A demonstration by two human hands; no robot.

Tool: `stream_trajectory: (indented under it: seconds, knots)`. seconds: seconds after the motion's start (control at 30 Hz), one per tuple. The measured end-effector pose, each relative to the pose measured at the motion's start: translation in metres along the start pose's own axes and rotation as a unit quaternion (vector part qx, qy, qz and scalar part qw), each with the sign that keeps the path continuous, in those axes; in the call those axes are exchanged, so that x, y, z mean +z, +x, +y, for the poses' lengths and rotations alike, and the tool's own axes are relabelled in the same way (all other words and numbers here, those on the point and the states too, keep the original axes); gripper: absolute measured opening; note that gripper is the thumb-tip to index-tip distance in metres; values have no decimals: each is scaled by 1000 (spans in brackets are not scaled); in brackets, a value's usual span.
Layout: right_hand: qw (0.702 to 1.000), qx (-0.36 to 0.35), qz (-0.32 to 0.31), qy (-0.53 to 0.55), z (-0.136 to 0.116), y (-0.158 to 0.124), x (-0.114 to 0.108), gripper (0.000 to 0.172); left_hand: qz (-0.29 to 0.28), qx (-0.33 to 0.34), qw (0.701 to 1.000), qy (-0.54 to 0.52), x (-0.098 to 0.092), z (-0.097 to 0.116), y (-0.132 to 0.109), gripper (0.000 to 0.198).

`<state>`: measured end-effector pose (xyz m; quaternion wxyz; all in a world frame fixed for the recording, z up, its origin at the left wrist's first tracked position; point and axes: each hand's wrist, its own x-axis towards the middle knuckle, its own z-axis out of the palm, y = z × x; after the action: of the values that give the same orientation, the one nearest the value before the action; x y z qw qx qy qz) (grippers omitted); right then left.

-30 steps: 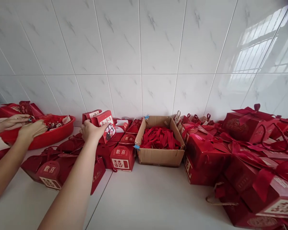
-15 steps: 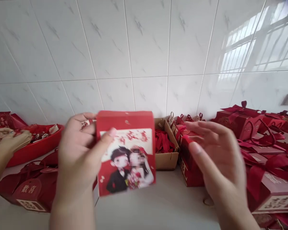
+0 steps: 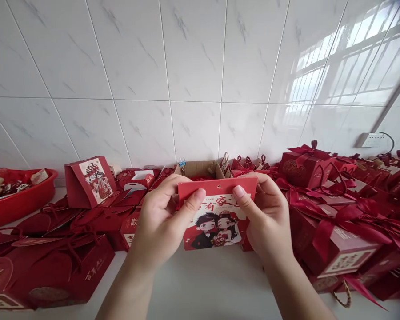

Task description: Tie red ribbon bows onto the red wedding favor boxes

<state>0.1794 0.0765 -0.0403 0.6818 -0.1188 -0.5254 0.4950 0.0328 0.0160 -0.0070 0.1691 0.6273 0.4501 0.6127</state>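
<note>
I hold a small red gift box (image 3: 216, 213) with a cartoon bride and groom on its front, out in front of me over the white counter. My left hand (image 3: 160, 222) grips its left side, thumb pressed on the top edge. My right hand (image 3: 265, 215) grips its right side in the same way. Both hands are closed on the box. Behind the box the cardboard carton (image 3: 198, 168) shows only its top rim.
A second cartoon box (image 3: 90, 181) stands at the left among flat red gift boxes (image 3: 50, 266). A red basin (image 3: 20, 200) sits far left. Ribboned red boxes (image 3: 333, 231) crowd the right side. The white tiled wall (image 3: 193, 80) backs the counter.
My right hand has come in and taken the box's right side. The box is now further from the camera. The other person's hands at the red basin are out of view.
</note>
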Motion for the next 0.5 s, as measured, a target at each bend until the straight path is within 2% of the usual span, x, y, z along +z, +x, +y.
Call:
stream_trajectory:
  seconds: [0.2,0.3,0.4,0.5]
  knots:
    - [996,69,-7,52,2,0,-1,14,29,-24,998,-46,8,-10,4,20]
    - [994,79,3,69,5,-3,3,18,41,-31,996,-73,7,-14,7,20]
    - [996,74,-37,41,10,-1,6,19,26,-59,993,-95,-9,-19,10,18]
    - [991,21,-82,-106,20,7,3,30,19,-83,994,-68,-38,-27,14,22]
